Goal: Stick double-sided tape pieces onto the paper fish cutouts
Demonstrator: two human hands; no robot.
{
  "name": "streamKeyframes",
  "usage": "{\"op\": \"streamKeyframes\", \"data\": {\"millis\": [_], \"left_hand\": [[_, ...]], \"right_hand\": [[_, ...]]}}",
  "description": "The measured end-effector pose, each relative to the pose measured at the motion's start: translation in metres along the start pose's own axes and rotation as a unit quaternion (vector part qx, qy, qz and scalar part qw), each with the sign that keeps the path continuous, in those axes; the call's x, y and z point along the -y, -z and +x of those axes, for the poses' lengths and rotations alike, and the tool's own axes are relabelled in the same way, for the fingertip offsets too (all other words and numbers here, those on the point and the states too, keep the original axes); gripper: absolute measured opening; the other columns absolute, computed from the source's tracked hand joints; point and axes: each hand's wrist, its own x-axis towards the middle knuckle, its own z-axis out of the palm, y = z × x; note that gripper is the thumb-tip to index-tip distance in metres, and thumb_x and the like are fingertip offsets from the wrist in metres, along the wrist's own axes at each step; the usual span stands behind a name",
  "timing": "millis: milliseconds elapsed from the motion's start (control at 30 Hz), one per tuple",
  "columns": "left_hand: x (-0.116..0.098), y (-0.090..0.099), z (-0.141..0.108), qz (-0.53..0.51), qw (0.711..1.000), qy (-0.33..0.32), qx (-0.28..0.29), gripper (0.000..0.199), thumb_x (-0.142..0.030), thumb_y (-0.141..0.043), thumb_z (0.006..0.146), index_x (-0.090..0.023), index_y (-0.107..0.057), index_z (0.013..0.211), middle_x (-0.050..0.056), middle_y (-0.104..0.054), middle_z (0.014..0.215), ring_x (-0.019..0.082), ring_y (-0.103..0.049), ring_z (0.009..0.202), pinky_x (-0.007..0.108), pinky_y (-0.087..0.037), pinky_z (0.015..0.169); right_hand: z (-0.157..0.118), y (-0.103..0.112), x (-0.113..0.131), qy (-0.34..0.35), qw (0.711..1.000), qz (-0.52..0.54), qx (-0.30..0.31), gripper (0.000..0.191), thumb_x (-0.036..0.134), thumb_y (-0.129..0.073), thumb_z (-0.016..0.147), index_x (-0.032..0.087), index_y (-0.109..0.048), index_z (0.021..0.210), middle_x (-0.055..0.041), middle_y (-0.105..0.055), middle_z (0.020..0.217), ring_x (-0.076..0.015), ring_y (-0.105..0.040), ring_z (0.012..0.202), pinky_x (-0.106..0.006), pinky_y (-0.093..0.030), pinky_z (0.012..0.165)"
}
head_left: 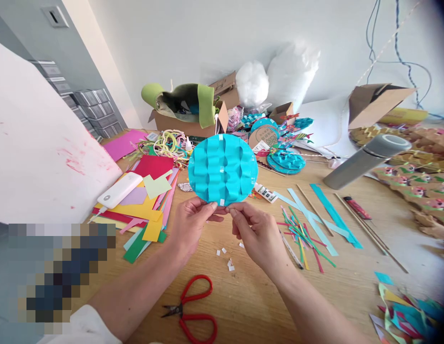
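Observation:
A round turquoise paper disc (224,167) with raised wavy paper strips stands upright in front of me, above the table. Small white bits stick to its surface, at the top and bottom edges among other spots. My left hand (193,222) is closed on the lower edge, thumb in front. Beside it, my right hand (256,231) pinches the bottom edge with thumb and fingertip. Small white paper pieces (230,265) lie on the wood below. Nearer to me rest red-handled scissors (196,308), blades pointing left.
Coloured paper sheets (150,210) and a white power bank (120,190) lie left. Narrow paper strips (308,234), wooden sticks (365,222) and a grey bottle (361,165) are right. Behind are a cardboard box (186,125) and finished-looking turquoise discs (286,161). Paper scraps (404,310) lie front right.

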Motion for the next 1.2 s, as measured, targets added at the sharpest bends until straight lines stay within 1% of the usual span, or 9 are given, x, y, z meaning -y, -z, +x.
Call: {"op": "streamKeyframes", "data": {"millis": [233,467,700,1033,1200], "left_hand": [[0.0006,-0.0003,0.0,0.003,1.0,0.012,-0.002,0.018,-0.031,-0.072,0.075,-0.014,-0.074,0.08,0.008,-0.077,0.078,0.021,-0.073,0.074,0.028,-0.058,0.065],[-0.0001,-0.0002,-0.0006,0.026,1.0,-0.005,-0.006,0.018,-0.031,-0.072,0.075,-0.014,-0.074,0.079,0.009,-0.077,0.079,0.021,-0.073,0.074,0.03,-0.059,0.067],[0.0017,0.0,0.0,0.025,1.0,-0.01,-0.001,0.016,-0.03,-0.071,0.076,-0.014,-0.074,0.079,0.008,-0.077,0.078,0.02,-0.073,0.074,0.028,-0.059,0.066],[0.0002,-0.0007,0.0009,0.005,1.0,0.019,-0.005,0.019,-0.032,-0.073,0.073,-0.014,-0.074,0.079,0.008,-0.077,0.078,0.022,-0.073,0.075,0.03,-0.059,0.067],[0.0011,0.0,0.0003,0.009,1.0,0.011,-0.003,0.017,-0.031,-0.072,0.074,-0.014,-0.074,0.079,0.008,-0.077,0.079,0.022,-0.073,0.075,0.029,-0.059,0.066]], "right_hand": [[0.0007,0.0014,0.0022,-0.008,1.0,0.0,0.0,0.027,0.032,-0.046,0.092,0.017,-0.069,0.09,0.0031,-0.055,0.052,-0.0105,-0.049,0.046,-0.021,-0.036,0.047],[-0.0005,0.0035,0.0041,0.005,1.0,-0.016,-0.003,0.028,0.03,-0.046,0.091,0.017,-0.071,0.092,0.0027,-0.056,0.05,-0.011,-0.05,0.044,-0.022,-0.036,0.046],[-0.0012,0.0039,0.0051,0.003,1.0,-0.019,0.0,0.026,0.029,-0.046,0.091,0.018,-0.07,0.091,0.0035,-0.056,0.05,-0.0107,-0.05,0.044,-0.022,-0.036,0.047],[0.0001,0.0005,0.0024,-0.005,1.0,-0.005,-0.003,0.027,0.031,-0.045,0.093,0.018,-0.068,0.09,0.0028,-0.056,0.053,-0.0107,-0.051,0.046,-0.021,-0.036,0.047],[-0.0005,0.0025,0.0042,-0.001,1.0,-0.018,-0.001,0.027,0.029,-0.045,0.092,0.018,-0.069,0.09,0.0032,-0.055,0.051,-0.0107,-0.05,0.045,-0.021,-0.035,0.047]]}}
